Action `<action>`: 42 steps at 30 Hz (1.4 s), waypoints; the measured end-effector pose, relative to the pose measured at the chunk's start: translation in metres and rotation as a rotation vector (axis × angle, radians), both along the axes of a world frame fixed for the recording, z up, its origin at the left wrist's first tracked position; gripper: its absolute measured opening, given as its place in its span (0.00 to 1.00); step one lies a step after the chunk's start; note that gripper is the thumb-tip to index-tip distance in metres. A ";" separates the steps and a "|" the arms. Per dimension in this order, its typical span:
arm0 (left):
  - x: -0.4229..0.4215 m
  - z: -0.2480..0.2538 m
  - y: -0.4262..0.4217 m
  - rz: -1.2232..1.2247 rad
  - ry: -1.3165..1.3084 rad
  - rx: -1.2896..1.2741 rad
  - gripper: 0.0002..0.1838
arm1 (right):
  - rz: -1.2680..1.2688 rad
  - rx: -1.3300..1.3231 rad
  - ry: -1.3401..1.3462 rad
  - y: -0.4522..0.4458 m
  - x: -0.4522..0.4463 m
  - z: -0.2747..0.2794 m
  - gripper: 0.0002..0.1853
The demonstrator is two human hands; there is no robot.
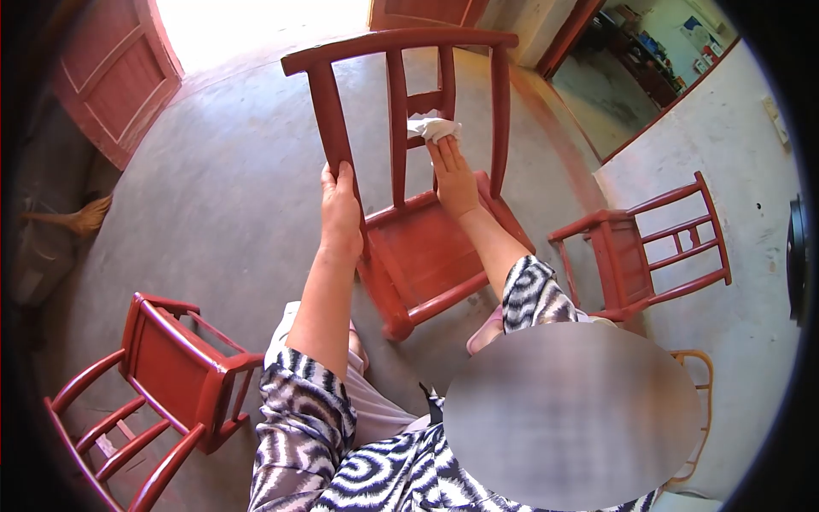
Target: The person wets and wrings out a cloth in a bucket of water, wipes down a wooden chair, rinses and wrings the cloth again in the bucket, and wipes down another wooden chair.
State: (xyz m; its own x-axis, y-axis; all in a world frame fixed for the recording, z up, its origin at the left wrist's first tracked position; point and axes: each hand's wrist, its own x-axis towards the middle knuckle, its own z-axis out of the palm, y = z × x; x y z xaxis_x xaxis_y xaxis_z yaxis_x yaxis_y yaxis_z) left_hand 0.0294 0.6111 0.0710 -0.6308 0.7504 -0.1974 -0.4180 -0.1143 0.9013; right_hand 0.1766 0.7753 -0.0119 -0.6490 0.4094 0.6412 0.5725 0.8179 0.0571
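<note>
A red wooden chair [426, 243] stands in front of me, its backrest rising away from me and its seat nearer. My left hand [339, 213] is wrapped around the left upright post of the backrest, thumb showing on top. With extended fingers, my right hand [454, 175] presses a crumpled white cloth [435, 129] against the middle part of the backrest, between the two inner slats. Part of the cloth sticks out beyond the fingertips to the left. The palm side of the right hand is hidden.
Another red chair [175, 367] is at the lower left, and a third red chair [623, 264] is by the wall on the right. A broom head [81, 218] shows at far left. An open red door [115, 81] is at the back. A blurred oval covers the lower right.
</note>
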 end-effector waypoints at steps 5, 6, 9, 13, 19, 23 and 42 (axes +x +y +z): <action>0.001 0.007 -0.002 -0.033 -0.035 -0.013 0.28 | -0.008 -0.007 -0.050 0.002 0.008 -0.007 0.30; 0.001 0.006 -0.002 -0.035 -0.036 -0.015 0.28 | -0.026 0.000 -0.084 0.002 0.010 -0.013 0.28; 0.000 0.003 -0.001 -0.026 -0.010 -0.008 0.25 | -0.043 0.045 -0.355 -0.001 0.028 -0.035 0.26; 0.000 0.005 0.000 -0.025 -0.024 -0.028 0.25 | 0.075 -0.090 -0.444 -0.018 0.043 -0.055 0.21; 0.000 0.004 0.001 -0.046 -0.031 -0.019 0.24 | 0.150 0.117 -0.384 0.003 0.003 -0.011 0.18; 0.004 0.005 0.003 0.016 0.035 -0.046 0.24 | 0.049 0.182 -0.430 0.012 -0.006 -0.008 0.17; 0.001 0.014 0.000 0.037 -0.055 -0.040 0.23 | 0.197 -1.271 0.249 -0.085 0.011 0.022 0.14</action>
State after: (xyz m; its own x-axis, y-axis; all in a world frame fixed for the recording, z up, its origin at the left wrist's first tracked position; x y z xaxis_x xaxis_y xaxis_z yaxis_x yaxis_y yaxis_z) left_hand 0.0304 0.6112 0.0847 -0.6454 0.7173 -0.2624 -0.4634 -0.0947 0.8811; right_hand 0.1872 0.6899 0.0099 -0.6880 0.7256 -0.0101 0.3214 0.2921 -0.9008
